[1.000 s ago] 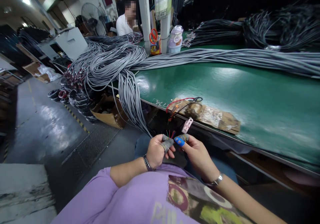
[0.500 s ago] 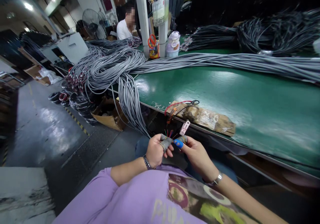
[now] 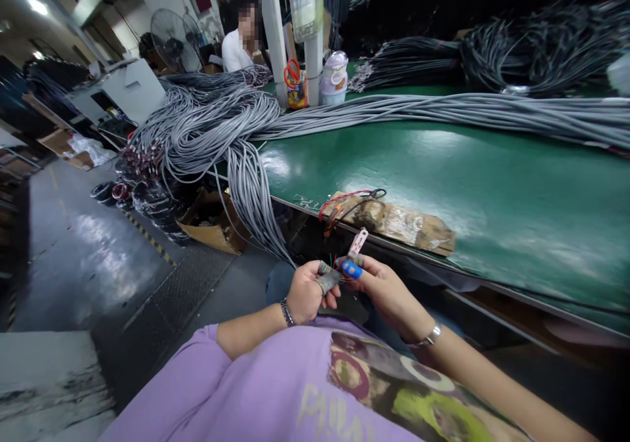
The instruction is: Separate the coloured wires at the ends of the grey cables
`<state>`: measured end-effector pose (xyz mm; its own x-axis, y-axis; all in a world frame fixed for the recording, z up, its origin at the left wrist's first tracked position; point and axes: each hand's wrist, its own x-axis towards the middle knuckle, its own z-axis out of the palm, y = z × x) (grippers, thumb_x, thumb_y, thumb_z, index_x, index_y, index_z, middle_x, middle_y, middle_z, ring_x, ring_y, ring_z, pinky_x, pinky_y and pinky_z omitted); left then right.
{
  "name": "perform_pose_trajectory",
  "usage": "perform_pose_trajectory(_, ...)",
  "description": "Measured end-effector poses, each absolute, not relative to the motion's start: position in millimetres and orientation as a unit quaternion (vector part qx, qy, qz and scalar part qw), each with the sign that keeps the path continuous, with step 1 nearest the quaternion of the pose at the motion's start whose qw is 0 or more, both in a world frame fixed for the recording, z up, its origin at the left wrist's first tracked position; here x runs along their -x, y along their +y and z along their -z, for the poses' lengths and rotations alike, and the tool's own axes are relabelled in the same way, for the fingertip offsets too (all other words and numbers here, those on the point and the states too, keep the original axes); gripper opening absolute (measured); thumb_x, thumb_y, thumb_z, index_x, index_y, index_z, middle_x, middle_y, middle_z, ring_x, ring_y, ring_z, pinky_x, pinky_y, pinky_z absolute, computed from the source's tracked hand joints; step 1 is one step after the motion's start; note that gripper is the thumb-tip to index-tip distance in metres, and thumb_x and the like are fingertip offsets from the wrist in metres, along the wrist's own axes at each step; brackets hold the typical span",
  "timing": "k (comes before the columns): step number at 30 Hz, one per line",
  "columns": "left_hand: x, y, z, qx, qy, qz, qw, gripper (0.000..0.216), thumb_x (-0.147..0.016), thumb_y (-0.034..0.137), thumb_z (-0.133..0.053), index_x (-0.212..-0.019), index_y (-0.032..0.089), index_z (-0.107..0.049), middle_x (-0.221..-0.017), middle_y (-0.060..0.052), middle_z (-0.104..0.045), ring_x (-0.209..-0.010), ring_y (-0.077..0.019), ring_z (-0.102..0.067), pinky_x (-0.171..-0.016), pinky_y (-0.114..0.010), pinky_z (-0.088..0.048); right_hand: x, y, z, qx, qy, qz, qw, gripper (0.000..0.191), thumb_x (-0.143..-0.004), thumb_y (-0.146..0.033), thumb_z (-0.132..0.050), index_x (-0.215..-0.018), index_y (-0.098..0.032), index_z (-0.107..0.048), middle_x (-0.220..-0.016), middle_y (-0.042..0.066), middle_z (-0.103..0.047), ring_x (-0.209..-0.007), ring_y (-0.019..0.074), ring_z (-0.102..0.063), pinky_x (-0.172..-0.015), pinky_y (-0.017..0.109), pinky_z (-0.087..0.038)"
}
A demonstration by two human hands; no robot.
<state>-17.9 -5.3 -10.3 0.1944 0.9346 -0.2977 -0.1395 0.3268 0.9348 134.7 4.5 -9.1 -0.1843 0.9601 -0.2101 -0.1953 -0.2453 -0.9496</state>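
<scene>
My left hand point(image 3: 306, 295), with grey tape around its thumb and a finger, is closed around the end of a grey cable; most of the cable there is hidden by the fingers. Thin coloured wires point(image 3: 333, 263) stick out between my two hands, one green and others reddish. Close beside it, my right hand point(image 3: 386, 292) pinches some of these wires. A blue cover point(image 3: 351, 269) sits on its thumb, and another of its fingertips is taped. A bundle of grey cables point(image 3: 253, 189) hangs off the table edge down toward my left hand.
On the green table point(image 3: 492, 186), near its edge, lies a taped cardboard strip point(image 3: 408, 224) with red and black leads and a clip. A pink tag point(image 3: 357, 243) hangs there. Grey cables point(image 3: 418, 108) run across behind. A person point(image 3: 237, 49) sits at the far left; an open carton point(image 3: 209, 225) stands below.
My right thumb and fingers have moved up over the wires, which were fanned out more visibly before. My left hand keeps its grip. The whole view has shifted slightly.
</scene>
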Motion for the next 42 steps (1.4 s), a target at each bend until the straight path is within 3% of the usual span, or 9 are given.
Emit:
perform_pose_trajectory(11,19.7,-5.3,10.3,-0.397,0.490,-0.412,0.658,0.029,-0.071,0.040,-0.067,-0.067,0.016,-0.051,-0.052,0.002,-0.059,-0.033,-0.0063,-0.048,-0.030,-0.016,-0.024,-131.7,0.7,15.0,0.480,-0.316,-0.639,0.511,0.027,-0.063,-0.040,-0.079,-0.060,-0.020,-0.060,-0.057,-0.003,-0.052,-0.053,0.0111,-0.045,-0.054,0.026,-0.041)
perform_pose_trajectory(15,24.9,-2.5,6.6,-0.400,0.491,-0.396,0.665,0.031,-0.069,0.041,-0.068,-0.066,0.016,-0.051,-0.051,0.002,-0.058,-0.033,-0.0060,-0.047,-0.030,-0.016,-0.022,-147.5,13.6,20.3,0.459,-0.227,-0.669,0.539,0.023,-0.063,-0.034,-0.076,-0.062,-0.021,-0.057,-0.055,-0.004,-0.047,-0.049,0.0094,-0.042,-0.052,0.025,-0.045)
perform_pose_trajectory(19,28.4,4.1,-3.9,-0.398,0.467,-0.335,0.715,0.038,-0.062,0.046,-0.073,-0.067,0.015,-0.052,-0.050,0.002,-0.058,-0.031,-0.0067,-0.047,-0.030,-0.016,-0.024,-155.8,26.4,18.4,0.425,-0.219,-0.740,0.473,0.029,-0.072,-0.050,-0.069,-0.076,-0.022,-0.064,-0.069,0.002,-0.062,-0.054,0.0130,-0.052,-0.053,0.028,-0.049)
perform_pose_trajectory(23,28.8,15.3,-13.1,-0.393,0.413,-0.270,0.776,0.038,-0.058,0.044,-0.076,-0.067,0.016,-0.052,-0.048,0.001,-0.058,-0.029,-0.0072,-0.045,-0.029,-0.017,-0.025,-150.5,32.9,9.6,0.372,-0.264,-0.779,0.429,0.042,-0.067,-0.061,-0.071,-0.082,-0.021,-0.067,-0.076,0.004,-0.065,-0.057,0.0133,-0.053,-0.052,0.026,-0.045)
perform_pose_trajectory(30,24.8,32.5,-12.8,-0.394,0.374,-0.224,0.809,0.035,-0.055,0.039,-0.076,-0.067,0.014,-0.056,-0.046,0.000,-0.058,-0.028,-0.0069,-0.043,-0.029,-0.017,-0.025,-138.4,32.8,14.4,0.484,-0.378,-0.565,0.551,0.050,-0.070,-0.068,-0.063,-0.060,-0.020,-0.058,-0.055,-0.001,-0.053,-0.050,0.0118,-0.041,-0.051,0.027,-0.034)
perform_pose_trajectory(35,20.9,35.1,-10.1,-0.393,0.374,-0.218,0.811,0.035,-0.053,0.040,-0.076,-0.066,0.014,-0.057,-0.045,0.001,-0.057,-0.027,-0.0070,-0.041,-0.028,-0.018,-0.024,-132.1,35.7,9.0,0.424,-0.316,-0.667,0.525,0.057,-0.066,-0.078,-0.057,-0.069,-0.021,-0.062,-0.057,0.001,-0.054,-0.052,0.0147,-0.047,-0.052,0.029,-0.040)
perform_pose_trajectory(42,19.4,34.9,-7.5,-0.389,0.385,-0.222,0.807,0.034,-0.053,0.039,-0.076,-0.066,0.014,-0.057,-0.044,0.001,-0.056,-0.026,-0.0061,-0.040,-0.028,-0.018,-0.022,-125.8,42.6,10.1,0.397,-0.240,-0.694,0.550,0.050,-0.066,-0.071,-0.065,-0.070,-0.021,-0.059,-0.058,0.000,-0.057,-0.053,0.0144,-0.050,-0.057,0.030,-0.043)
